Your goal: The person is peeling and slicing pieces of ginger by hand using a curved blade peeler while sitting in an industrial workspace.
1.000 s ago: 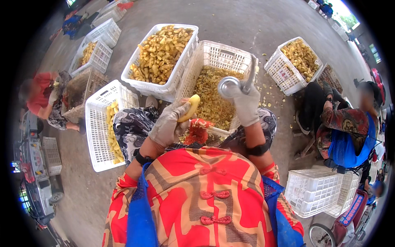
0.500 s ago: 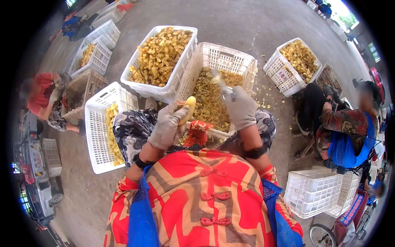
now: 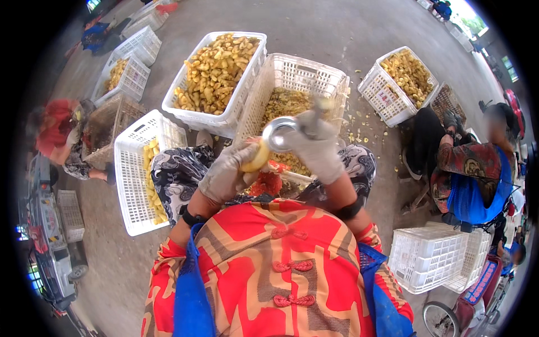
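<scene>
My left hand (image 3: 227, 173), in a pale glove, grips a smooth yellow oblong root or fruit (image 3: 257, 159); its kind is not plain. My gloved right hand (image 3: 319, 150) is closed round a metal tool (image 3: 279, 126) with a shiny round end, held against or very close to the yellow piece. Motion smears this hand and the tool's upper part. Beneath both hands, between my knees, a white slatted crate (image 3: 306, 70) holds yellow-brown peelings (image 3: 285, 105). Something red (image 3: 266, 183) and a pale bar lie just below my hands.
Ahead to the left, a white crate (image 3: 166, 106) is heaped with knobbly yellow-brown pieces. Smooth yellow pieces lie in another crate (image 3: 130, 185) by my left knee. At right sit a filled crate (image 3: 387, 101), a person (image 3: 477, 174) and stacked crates (image 3: 429, 261). Another person (image 3: 56, 129) works at left.
My right hand has come left and down toward my left hand, bringing the tool's round end to the yellow piece. The yellow piece is now tilted and sits lower.
</scene>
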The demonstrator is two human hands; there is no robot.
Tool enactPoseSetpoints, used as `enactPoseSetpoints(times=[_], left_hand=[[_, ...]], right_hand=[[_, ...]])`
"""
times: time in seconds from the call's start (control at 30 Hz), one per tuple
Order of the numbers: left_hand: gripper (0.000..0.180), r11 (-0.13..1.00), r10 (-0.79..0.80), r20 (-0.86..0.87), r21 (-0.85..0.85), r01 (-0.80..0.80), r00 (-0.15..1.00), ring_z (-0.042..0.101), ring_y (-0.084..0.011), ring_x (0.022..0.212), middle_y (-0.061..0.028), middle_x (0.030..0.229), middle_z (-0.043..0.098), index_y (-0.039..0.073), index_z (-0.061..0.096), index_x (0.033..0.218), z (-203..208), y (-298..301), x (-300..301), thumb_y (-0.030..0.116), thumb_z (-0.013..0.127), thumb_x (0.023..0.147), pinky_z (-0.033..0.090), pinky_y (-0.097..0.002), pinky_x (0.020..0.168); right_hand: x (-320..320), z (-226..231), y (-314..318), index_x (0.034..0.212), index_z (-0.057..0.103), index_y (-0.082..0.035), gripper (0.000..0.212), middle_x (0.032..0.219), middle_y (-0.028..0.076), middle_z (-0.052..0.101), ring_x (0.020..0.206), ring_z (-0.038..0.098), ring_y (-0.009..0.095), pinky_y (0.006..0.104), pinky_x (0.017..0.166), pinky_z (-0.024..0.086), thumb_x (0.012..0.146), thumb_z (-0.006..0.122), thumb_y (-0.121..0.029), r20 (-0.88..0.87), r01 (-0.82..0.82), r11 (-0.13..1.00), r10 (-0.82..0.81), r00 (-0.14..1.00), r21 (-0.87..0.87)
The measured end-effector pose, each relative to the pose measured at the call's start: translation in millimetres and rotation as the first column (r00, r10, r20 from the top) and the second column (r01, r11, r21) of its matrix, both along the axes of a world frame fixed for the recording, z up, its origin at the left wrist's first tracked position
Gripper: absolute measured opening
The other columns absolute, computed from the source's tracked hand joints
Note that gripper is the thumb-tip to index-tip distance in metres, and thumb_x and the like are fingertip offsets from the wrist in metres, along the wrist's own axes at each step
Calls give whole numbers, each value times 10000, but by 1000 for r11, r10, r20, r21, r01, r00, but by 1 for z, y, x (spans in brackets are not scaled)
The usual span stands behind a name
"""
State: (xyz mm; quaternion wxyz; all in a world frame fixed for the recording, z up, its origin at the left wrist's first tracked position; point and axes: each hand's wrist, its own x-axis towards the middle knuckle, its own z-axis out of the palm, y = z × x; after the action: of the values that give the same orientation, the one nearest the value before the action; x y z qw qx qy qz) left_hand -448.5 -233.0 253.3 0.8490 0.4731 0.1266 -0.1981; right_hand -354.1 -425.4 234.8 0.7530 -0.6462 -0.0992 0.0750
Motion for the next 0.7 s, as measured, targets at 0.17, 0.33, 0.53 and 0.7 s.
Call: enactPoseSetpoints(times=[0.17,0.33,0.53,0.7], left_hand=[[377,992,28,35,126,-33,999,464,-57,491,-88,830,627,51,513,1199,13,-8,0,340,509,956,315,-145,386],[358,995,17,80,93,-24,997,474,-44,515,-79,825,628,55,517,1180,6,-10,0,337,495,961,331,-149,389],[326,988,2,100,156,-18,995,459,-45,495,-67,777,598,47,518,1172,3,-7,3,295,489,963,313,-144,378],[321,999,13,16,29,-14,1000,441,-49,475,-81,804,589,40,517,1157,6,-2,0,298,477,970,297,-142,368]], right_hand=[[22,-7,-13,898,624,-16,94,778,21,652,668,588,59,194,575,484,817,663,-42,-36,147,985,-151,988,-88],[-6,6,3,869,630,-13,61,744,-3,629,622,565,41,191,520,462,824,662,-40,-77,8,1000,-8,997,-1],[-23,3,6,850,625,-19,89,723,-17,603,652,543,28,191,576,462,793,691,-35,46,-114,992,116,992,-53],[11,-4,-13,842,624,-22,68,737,-11,608,630,543,40,198,552,464,797,675,-18,77,75,997,-72,994,-32]])
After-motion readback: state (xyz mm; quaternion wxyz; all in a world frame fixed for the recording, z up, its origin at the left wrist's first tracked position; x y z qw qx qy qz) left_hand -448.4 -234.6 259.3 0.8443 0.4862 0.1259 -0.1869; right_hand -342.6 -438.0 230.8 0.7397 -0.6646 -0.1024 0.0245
